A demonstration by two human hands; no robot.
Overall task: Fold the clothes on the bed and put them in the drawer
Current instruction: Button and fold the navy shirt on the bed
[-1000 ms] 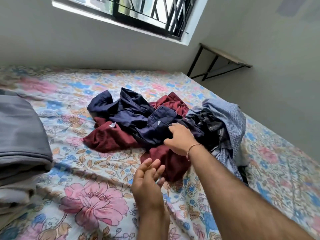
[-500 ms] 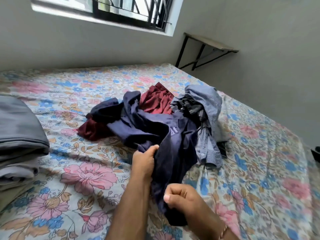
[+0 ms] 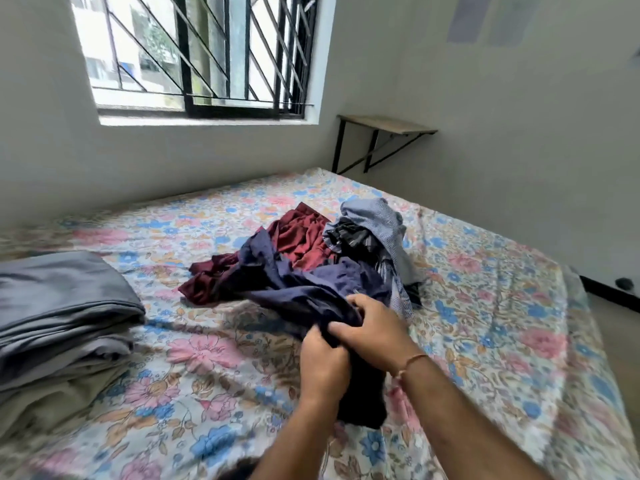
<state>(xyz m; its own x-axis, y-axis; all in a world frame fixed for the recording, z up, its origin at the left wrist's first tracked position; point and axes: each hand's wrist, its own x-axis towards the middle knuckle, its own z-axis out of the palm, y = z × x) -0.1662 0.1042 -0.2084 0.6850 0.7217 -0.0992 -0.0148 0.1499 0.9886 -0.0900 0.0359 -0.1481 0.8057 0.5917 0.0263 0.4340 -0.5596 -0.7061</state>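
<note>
Two bare forearms are seen entering from the lower edge of the frame, and no sleeve is shown on either of them as far as the picture's edge. A thin thread-like band of orange-tan colour [image 3: 412,362] is worn around the wrist of the right hand [image 3: 375,336], just right of the frame's centre, with a small knot or bead seen at its lower end. No ring, watch or other band is seen on the left hand [image 3: 323,363], and its fingers are left uncovered.

Crumpled navy garment [image 3: 304,289] trails from the clothes pile [image 3: 346,247].
</note>
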